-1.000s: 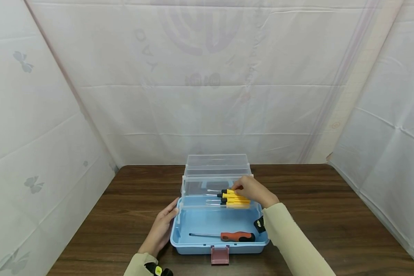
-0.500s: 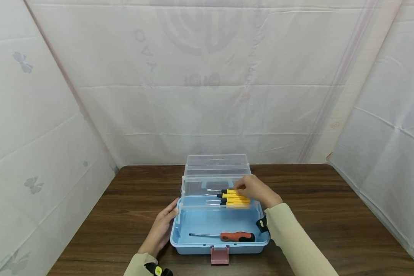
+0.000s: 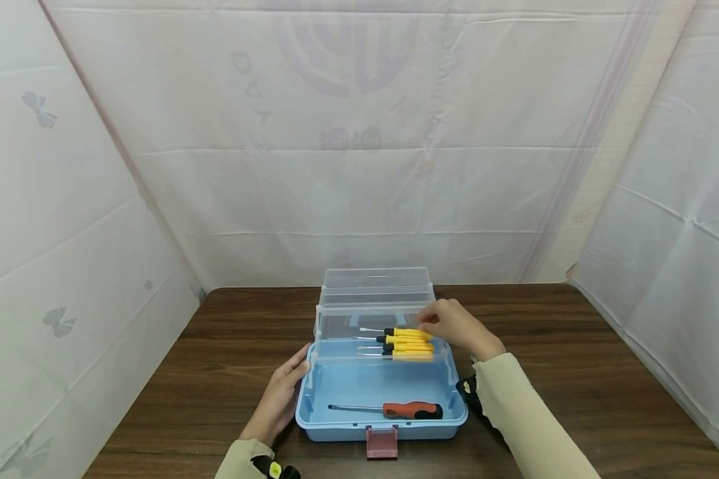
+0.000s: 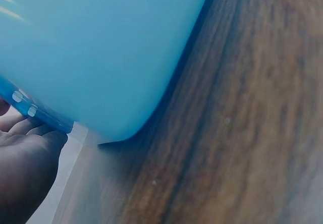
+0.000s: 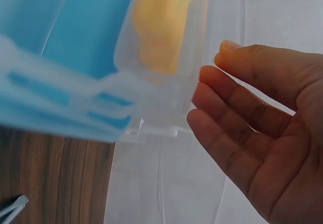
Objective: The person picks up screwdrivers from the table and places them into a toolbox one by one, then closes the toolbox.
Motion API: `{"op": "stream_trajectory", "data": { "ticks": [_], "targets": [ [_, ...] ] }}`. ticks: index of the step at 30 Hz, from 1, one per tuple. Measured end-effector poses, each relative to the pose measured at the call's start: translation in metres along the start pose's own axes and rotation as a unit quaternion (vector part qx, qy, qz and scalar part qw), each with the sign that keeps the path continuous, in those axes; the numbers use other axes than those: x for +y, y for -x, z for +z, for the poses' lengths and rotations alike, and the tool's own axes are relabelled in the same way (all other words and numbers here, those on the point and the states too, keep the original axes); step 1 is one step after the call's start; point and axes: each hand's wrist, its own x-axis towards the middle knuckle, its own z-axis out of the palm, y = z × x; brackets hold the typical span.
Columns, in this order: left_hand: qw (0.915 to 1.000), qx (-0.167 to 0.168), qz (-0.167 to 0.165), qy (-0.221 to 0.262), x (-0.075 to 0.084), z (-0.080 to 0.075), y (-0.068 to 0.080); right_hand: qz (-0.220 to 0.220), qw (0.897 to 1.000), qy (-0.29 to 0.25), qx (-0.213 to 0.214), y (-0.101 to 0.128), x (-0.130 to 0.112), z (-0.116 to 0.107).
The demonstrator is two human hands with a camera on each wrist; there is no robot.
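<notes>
A light blue toolbox [image 3: 359, 386] stands open, with its clear lid raised at the back. Several small yellow-and-black screwdrivers [image 3: 409, 339] lie side by side in the clear tray [image 3: 337, 326]. In the box's base rests a larger orange-and-black screwdriver [image 3: 413, 410]. My left hand [image 3: 280, 392] holds the box's left side, thumb at the rim. At the tray's right end is my right hand [image 3: 452, 324], nothing between thumb and fingers. In the right wrist view its fingertips [image 5: 204, 120] are right at the tray's end, near a blurred yellow handle [image 5: 164, 27].
A dark wood-grain table [image 3: 545, 372] carries the box. A pinkish latch [image 3: 382, 444] hangs at the box's front edge. White patterned sheets [image 3: 359, 166] enclose the table at the back and both sides. Each wrist wears a black strap.
My right hand has let go of the rearmost yellow screwdriver and drawn back right and slightly up. The yellow screwdrivers stay in the tray. My left hand keeps its place on the box.
</notes>
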Motion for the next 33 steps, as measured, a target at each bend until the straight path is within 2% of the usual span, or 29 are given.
{"op": "stream_trajectory", "data": {
  "ticks": [19,33],
  "targets": [
    [1.0000,0.000,0.003,0.007,-0.001,0.000,-0.001,0.046,0.999,0.005,0.000,0.020,0.028,-0.011],
    [0.9999,-0.001,-0.004,0.013,-0.002,0.000,-0.002,0.096,0.995,-0.008,-0.036,0.045,0.044,-0.012]
  ]
}}
